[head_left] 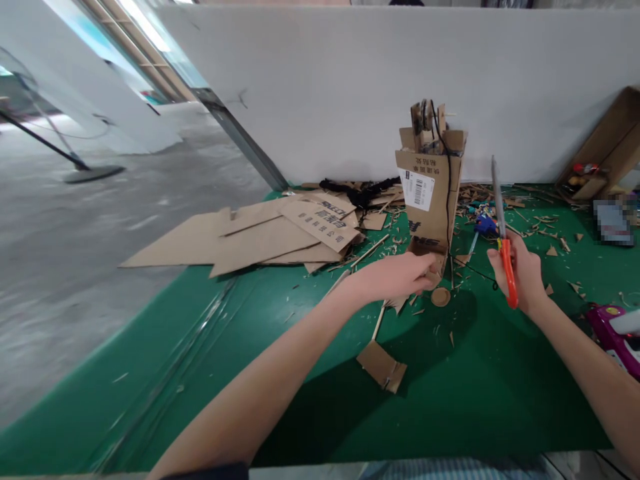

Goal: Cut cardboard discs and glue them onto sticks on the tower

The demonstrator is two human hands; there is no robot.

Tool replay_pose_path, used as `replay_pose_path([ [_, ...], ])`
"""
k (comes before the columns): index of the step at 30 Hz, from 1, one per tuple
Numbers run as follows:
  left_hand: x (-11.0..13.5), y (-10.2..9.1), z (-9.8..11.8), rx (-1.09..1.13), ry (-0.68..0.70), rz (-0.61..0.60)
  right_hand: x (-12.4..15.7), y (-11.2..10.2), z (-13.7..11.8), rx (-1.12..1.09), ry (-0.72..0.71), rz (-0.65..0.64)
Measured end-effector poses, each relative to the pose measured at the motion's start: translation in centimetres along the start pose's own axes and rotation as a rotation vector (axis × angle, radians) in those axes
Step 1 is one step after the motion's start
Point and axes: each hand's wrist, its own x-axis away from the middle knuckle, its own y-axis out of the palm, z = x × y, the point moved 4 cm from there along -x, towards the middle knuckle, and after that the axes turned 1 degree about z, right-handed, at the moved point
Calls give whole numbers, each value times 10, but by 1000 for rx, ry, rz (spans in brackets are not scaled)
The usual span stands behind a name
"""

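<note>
A tall cardboard box (434, 200) stands upright on the green table, with a spool-like roller (427, 115) mounted between cardboard uprights at its top. A black cord (449, 193) runs from the roller down the box's side. My left hand (417, 273) is at the opening low on the box, its fingers curled at the lower edge and partly hidden. To the right, my right hand (523, 270) is closed around orange-handled scissors (508, 267), blades pointing up and away from the box. A small round cardboard disc (441, 297) lies just in front of the box.
Flat cardboard sheets (280, 233) are stacked at left. A cardboard piece with a stick (383, 365) lies in front. Scraps, a blue glue gun-like tool (485, 225) and a purple object (613, 333) lie at right. A white panel (350, 87) borders the table's back.
</note>
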Motion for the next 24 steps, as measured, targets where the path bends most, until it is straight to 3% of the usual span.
replay_pose_path([
  [2, 1, 2, -6, 18, 6, -97, -10, -6, 1, 70, 32, -42],
  [5, -1, 4, -13, -26, 22, -114, -20, -15, 5, 182, 84, -125],
  [11, -8, 9, -22, -132, 18, -34, -19, -17, 16, 392, 151, -338],
  [18, 6, 8, -14, -469, -164, 98, -1, -10, 25, 585, 123, -484],
  [24, 9, 37, 23, -448, 108, 185, 5, -11, 31, 611, 26, -409],
])
